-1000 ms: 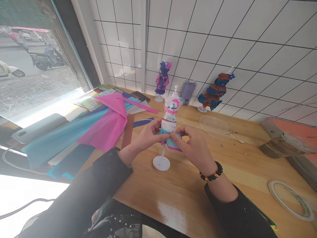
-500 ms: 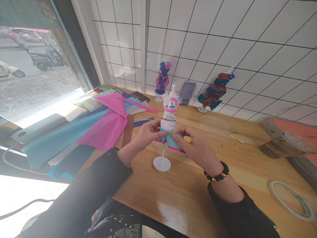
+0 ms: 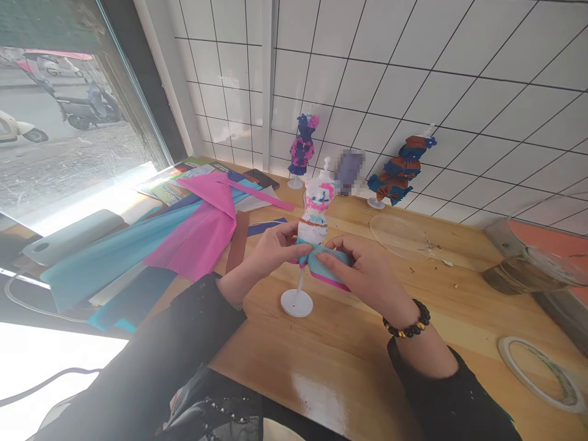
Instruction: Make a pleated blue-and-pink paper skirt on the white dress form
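Note:
A small white dress-form mannequin stands tilted on a round white base, its torso marked with pink, teal and brown patches. A light-blue crepe-paper strip with a pink edge runs around its hips. My left hand is closed at the left hip, thumb pressing the strip against the form. My right hand, a beaded bracelet at its wrist, pinches the loose part of the strip on the right. Some fingertips of both hands are hidden behind the form and the strip.
Pink paper sheets and blue paper lie on the left beside a window. Two dressed mannequins, one navy and pink, one brown and blue, stand near the tiled wall. A tape roll and clear container are at right.
The mannequin has tilted further, its top moving right and its base slightly left. My right hand has moved slightly right, drawing the loose paper outward. My left hand stays at the hip.

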The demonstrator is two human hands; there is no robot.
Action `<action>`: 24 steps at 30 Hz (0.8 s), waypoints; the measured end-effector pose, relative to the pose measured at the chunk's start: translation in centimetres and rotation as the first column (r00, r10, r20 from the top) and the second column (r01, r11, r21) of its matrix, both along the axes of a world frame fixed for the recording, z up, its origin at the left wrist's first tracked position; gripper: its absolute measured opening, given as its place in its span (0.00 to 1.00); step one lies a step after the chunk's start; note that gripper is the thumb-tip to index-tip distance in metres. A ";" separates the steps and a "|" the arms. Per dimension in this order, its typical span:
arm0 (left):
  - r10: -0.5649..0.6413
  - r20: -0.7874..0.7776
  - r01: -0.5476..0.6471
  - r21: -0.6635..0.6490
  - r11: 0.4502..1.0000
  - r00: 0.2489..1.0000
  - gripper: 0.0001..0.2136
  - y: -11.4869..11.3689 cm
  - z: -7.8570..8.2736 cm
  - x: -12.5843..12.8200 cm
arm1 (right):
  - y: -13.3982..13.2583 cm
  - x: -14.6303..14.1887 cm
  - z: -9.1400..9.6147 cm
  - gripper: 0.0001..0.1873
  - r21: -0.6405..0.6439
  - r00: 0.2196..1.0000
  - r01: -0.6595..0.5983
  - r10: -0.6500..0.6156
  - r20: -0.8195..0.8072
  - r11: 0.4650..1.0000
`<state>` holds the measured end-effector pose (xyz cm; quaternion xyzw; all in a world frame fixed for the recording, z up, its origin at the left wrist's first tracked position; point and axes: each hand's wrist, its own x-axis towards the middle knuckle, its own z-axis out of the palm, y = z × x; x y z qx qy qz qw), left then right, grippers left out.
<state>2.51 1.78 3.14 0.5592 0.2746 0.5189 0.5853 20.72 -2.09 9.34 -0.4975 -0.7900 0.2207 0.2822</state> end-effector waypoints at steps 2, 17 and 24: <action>0.001 -0.005 -0.001 -0.005 1.000 1.000 0.18 0.0 0.0 0.0 | 0.0 0.0 0.0 0.10 0.035 0.999 -0.028 0.029 -0.024 0.999; -0.009 -0.029 0.008 -0.009 1.000 1.000 0.19 -0.1 0.0 -0.1 | -0.2 -0.1 -0.1 0.11 0.029 0.994 -0.095 0.096 -0.048 0.995; -0.004 -0.016 0.004 -0.005 1.000 1.000 0.19 0.1 -0.3 0.0 | 0.0 -0.2 -0.6 0.10 0.073 0.993 -0.071 0.078 -0.094 0.995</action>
